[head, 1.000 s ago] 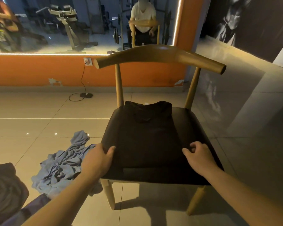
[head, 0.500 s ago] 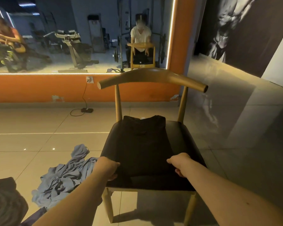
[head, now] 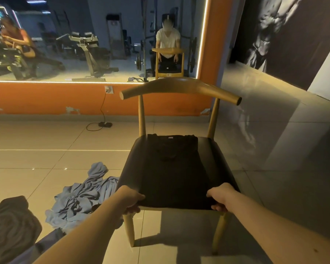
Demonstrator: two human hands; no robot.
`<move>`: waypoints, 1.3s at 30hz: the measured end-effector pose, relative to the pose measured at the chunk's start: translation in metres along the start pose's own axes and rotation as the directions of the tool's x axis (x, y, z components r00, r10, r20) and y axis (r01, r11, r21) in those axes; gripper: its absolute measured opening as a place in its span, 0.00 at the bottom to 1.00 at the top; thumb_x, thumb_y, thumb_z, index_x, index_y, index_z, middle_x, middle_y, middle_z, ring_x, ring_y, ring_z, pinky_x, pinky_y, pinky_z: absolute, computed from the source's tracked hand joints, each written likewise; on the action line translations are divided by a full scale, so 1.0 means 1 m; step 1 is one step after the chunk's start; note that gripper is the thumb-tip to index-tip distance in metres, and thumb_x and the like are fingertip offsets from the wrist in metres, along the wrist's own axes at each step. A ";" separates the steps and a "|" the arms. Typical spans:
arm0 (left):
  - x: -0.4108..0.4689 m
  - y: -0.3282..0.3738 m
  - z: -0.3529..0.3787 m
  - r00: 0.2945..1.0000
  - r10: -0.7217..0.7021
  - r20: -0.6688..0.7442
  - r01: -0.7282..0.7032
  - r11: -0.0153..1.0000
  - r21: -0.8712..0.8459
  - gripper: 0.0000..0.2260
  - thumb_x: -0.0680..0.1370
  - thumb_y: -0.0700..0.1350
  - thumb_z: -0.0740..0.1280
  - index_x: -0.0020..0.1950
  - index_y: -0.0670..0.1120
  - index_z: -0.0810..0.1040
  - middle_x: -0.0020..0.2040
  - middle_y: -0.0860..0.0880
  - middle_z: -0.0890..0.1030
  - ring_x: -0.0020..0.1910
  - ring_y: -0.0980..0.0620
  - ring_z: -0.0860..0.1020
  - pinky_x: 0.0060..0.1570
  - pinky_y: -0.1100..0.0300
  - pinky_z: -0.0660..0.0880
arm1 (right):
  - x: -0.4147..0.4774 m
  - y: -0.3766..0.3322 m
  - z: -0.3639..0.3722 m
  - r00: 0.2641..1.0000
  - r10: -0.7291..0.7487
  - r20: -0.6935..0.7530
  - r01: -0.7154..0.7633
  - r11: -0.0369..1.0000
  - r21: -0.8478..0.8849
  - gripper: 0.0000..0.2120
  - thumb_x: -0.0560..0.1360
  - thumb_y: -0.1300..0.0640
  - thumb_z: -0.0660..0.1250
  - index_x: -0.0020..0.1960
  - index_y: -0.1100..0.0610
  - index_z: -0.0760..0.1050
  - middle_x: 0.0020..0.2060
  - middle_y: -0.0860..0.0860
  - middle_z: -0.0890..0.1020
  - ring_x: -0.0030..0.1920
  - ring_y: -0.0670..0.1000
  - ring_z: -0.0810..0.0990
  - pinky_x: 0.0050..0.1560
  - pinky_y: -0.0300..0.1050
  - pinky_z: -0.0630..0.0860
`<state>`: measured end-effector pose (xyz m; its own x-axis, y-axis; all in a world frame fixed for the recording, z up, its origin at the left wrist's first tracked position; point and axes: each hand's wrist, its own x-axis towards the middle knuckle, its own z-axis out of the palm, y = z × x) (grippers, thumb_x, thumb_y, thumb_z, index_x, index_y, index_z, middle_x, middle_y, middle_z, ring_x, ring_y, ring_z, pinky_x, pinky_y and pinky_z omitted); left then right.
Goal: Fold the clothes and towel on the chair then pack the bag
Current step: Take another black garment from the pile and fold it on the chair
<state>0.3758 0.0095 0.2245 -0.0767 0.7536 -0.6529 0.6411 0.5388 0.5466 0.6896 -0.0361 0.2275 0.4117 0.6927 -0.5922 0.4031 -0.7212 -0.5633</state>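
A pale tiled floor (head: pixel 46 159) fills most of the view, and it meets an orange wall (head: pixel 46 100) that carries a wide mirror (head: pixel 74 44) edged with a strip of light. The mirror reflects gym machines and a seated person in a white top behind a chair.

A wooden chair (head: pixel 179 86) with a curved backrest and a dark seat stands in the middle of the floor, facing the camera. A black shirt (head: pixel 171 168) lies flat on the seat. It is folded into a long narrow panel, with its collar at the back of the seat and its hem at the front edge.

A crumpled blue cloth (head: pixel 84 199) lies on the floor just beside the chair's front left leg. A dark grey garment (head: pixel 10 221) is heaped at the lower left corner, near the blue cloth.

The left hand (head: pixel 130 200) grips the near left corner of the shirt at the seat's front edge, thumb on top and fingers curled underneath. The right hand (head: pixel 220 197) grips the near right corner in the same way. Whether the fingers also catch the seat edge cannot be told.

A black cord (head: pixel 103 111) hangs from a wall socket (head: pixel 108 89) down to the floor.
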 end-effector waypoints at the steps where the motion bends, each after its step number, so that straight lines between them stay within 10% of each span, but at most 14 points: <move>1: -0.002 -0.001 0.002 1.000 0.001 0.005 -0.001 1.000 0.010 0.13 0.81 0.50 0.70 0.54 0.39 0.80 0.36 0.45 0.83 0.24 0.55 0.78 0.27 0.64 0.73 | -0.002 0.004 0.000 1.000 -0.001 0.006 0.001 1.000 -0.030 0.14 0.78 0.56 0.70 0.60 0.61 0.74 0.46 0.59 0.83 0.32 0.49 0.82 0.32 0.39 0.78; 13: 0.077 0.071 -0.027 0.851 0.399 -0.343 -0.352 0.916 0.192 0.11 0.81 0.51 0.67 0.57 0.44 0.77 0.49 0.45 0.81 0.46 0.49 0.80 0.52 0.52 0.79 | 0.071 -0.099 0.001 0.851 -0.418 -0.318 0.340 0.900 -0.273 0.08 0.79 0.53 0.69 0.56 0.52 0.75 0.50 0.50 0.80 0.47 0.50 0.79 0.44 0.45 0.77; 19: 0.142 0.128 -0.021 0.781 0.601 -0.170 -0.414 0.701 0.581 0.27 0.83 0.58 0.63 0.80 0.49 0.65 0.80 0.46 0.64 0.80 0.43 0.59 0.78 0.41 0.60 | 0.149 -0.161 0.042 0.791 -0.611 0.011 0.492 0.626 -0.606 0.29 0.80 0.40 0.64 0.77 0.49 0.65 0.77 0.52 0.64 0.77 0.56 0.62 0.73 0.58 0.65; 24: 0.192 0.140 -0.008 0.824 0.565 -0.039 -0.386 0.611 0.692 0.31 0.84 0.64 0.52 0.84 0.51 0.54 0.84 0.48 0.49 0.83 0.45 0.45 0.81 0.43 0.47 | 0.197 -0.170 0.061 0.871 -0.474 0.127 0.410 0.562 -0.719 0.31 0.82 0.35 0.49 0.82 0.46 0.52 0.82 0.51 0.48 0.81 0.56 0.43 0.78 0.61 0.45; 31: 0.232 0.155 -0.016 0.698 0.659 -0.281 -0.494 0.727 0.477 0.24 0.83 0.58 0.63 0.77 0.50 0.69 0.78 0.46 0.67 0.77 0.41 0.63 0.76 0.41 0.62 | 0.213 -0.180 0.037 0.629 -0.736 -0.250 0.493 0.627 -0.603 0.21 0.79 0.46 0.61 0.70 0.51 0.72 0.69 0.53 0.73 0.72 0.56 0.65 0.70 0.59 0.62; 35: 0.249 0.179 -0.031 0.802 0.423 -0.421 -0.281 0.890 0.359 0.28 0.79 0.55 0.70 0.73 0.43 0.68 0.68 0.42 0.74 0.68 0.40 0.71 0.68 0.44 0.72 | 0.238 -0.197 0.012 0.907 -0.378 -0.184 0.241 0.826 -0.509 0.39 0.71 0.44 0.69 0.78 0.52 0.58 0.74 0.57 0.66 0.74 0.62 0.62 0.71 0.61 0.63; 39: 0.254 0.197 -0.040 0.902 0.286 -0.324 -0.214 0.947 0.240 0.23 0.78 0.47 0.73 0.69 0.41 0.71 0.60 0.42 0.76 0.60 0.42 0.76 0.56 0.50 0.77 | 0.248 -0.204 0.008 0.926 -0.338 -0.171 0.213 0.838 -0.502 0.37 0.69 0.43 0.77 0.71 0.56 0.68 0.60 0.56 0.75 0.65 0.61 0.73 0.65 0.59 0.73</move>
<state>0.4523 0.3223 0.1876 -0.1335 0.9557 -0.2624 0.8066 0.2586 0.5315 0.7032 0.2829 0.1907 0.3843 0.8860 -0.2594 0.8360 -0.4532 -0.3094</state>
